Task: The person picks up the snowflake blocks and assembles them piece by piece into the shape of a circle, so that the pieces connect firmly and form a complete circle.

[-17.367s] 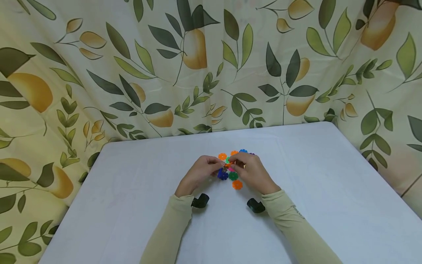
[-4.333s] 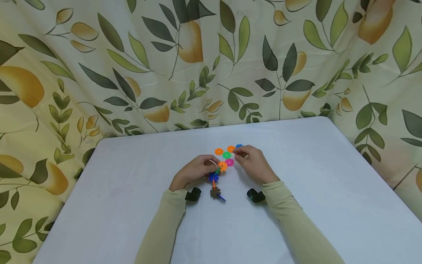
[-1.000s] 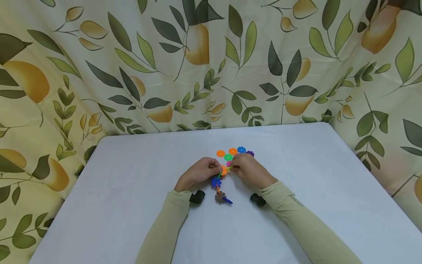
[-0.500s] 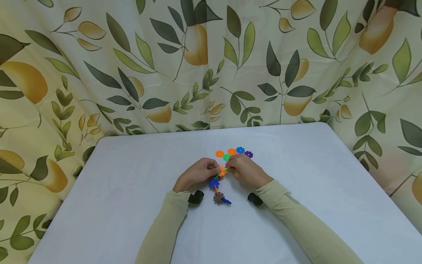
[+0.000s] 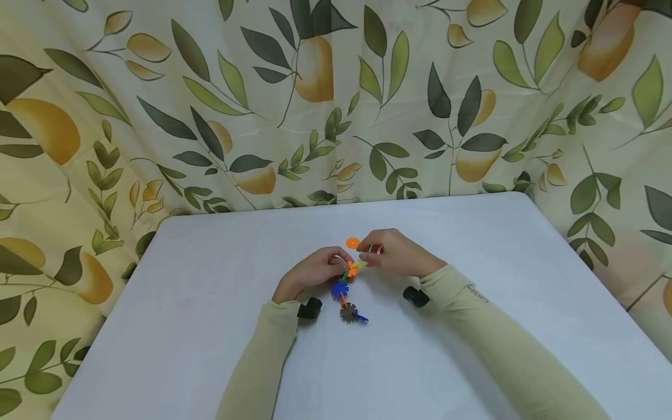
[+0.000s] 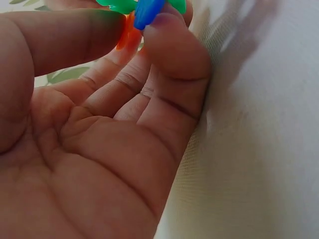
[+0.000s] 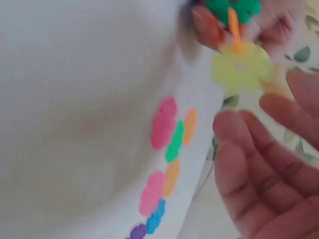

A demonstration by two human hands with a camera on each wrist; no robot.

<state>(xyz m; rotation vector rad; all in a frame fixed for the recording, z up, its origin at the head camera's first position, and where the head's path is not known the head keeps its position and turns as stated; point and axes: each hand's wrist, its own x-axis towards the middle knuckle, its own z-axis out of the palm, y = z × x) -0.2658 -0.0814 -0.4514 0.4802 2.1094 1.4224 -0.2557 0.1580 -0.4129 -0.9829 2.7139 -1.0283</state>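
My left hand (image 5: 311, 272) pinches a chain of slotted plastic flower discs. Down the chain in the head view are a yellow disc (image 5: 360, 264), an orange disc (image 5: 352, 269), a green one largely hidden by fingers, a blue disc (image 5: 340, 289) and a brown disc (image 5: 349, 313). A dark blue disc (image 5: 361, 318) sits edge-on at the tail. In the left wrist view, thumb and finger grip by the green disc (image 6: 119, 5). My right hand (image 5: 403, 254) hovers beside the yellow end, its fingers apart from the yellow disc (image 7: 241, 68) and holding nothing.
Loose discs lie on the white table beyond the chain: pink (image 7: 164, 124), green (image 7: 174, 142), orange (image 7: 189, 127), blue (image 7: 156, 217) and purple (image 7: 138, 231) among them. Black wrist cameras (image 5: 310, 308) hang under both wrists. A leaf-patterned curtain (image 5: 304, 146) stands behind the table.
The yellow disc, pinched by my right hand half a second ago, now stays on the orange disc. That hand has let go and moved up and right. The left hand keeps its grip.
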